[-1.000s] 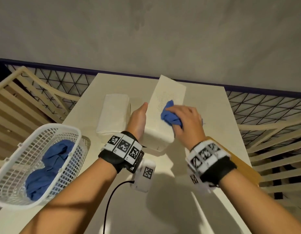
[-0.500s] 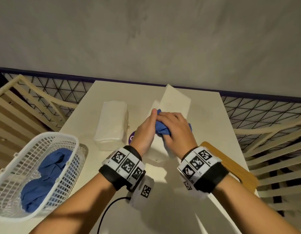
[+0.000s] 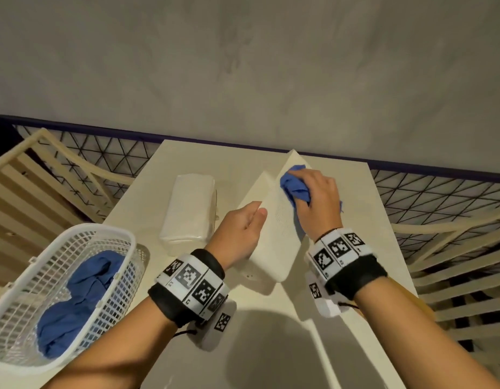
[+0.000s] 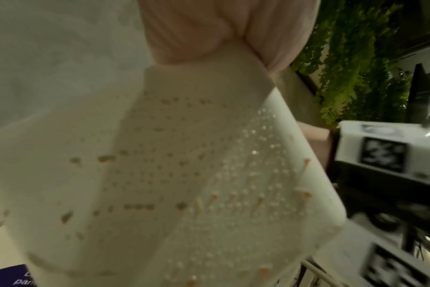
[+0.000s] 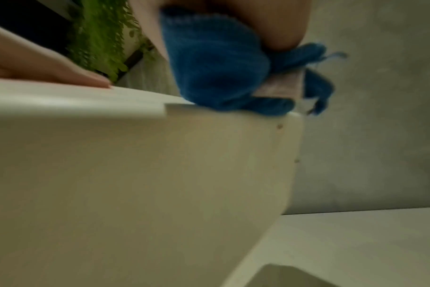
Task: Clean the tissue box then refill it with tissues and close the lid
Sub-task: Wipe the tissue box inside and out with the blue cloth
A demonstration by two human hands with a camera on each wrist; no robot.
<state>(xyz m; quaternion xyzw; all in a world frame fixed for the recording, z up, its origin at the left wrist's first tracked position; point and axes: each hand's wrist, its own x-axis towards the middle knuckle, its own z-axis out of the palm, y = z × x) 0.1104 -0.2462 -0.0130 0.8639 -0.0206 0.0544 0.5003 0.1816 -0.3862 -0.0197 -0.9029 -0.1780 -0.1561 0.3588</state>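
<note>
The right hand (image 3: 317, 197) is bunched around a blue cloth (image 3: 295, 188), fingers curled over it and pressing it against the far, upper end of the tissue box (image 3: 274, 237). Half a second ago that cloth sat at the middle of the box, close against the other hand; a second ago it was mid-face as well. So the stroke has run outward to the far end. The left hand (image 3: 240, 234) lies with its fingers fairly straight along the box's left side, thumb at the top edge, bracing it rather than wrapping it. The left wrist view shows the fingers (image 4: 192, 31) flat on a white face speckled with small brownish marks.

The box rests tilted on the desk (image 3: 271, 346), its far end raised. By my reading the wiping is still under way: those specks suggest at least one face needs more passes.

Left of the box lies the wrapped pack of tissues (image 3: 190, 211), untouched, so refilling has not begun. Nearer, at the left edge, a white basket (image 3: 108, 234) holds more blue cloths (image 3: 74, 304). A wooden board shows at the right edge, mostly hidden by the right arm; it may be the lid.
</note>
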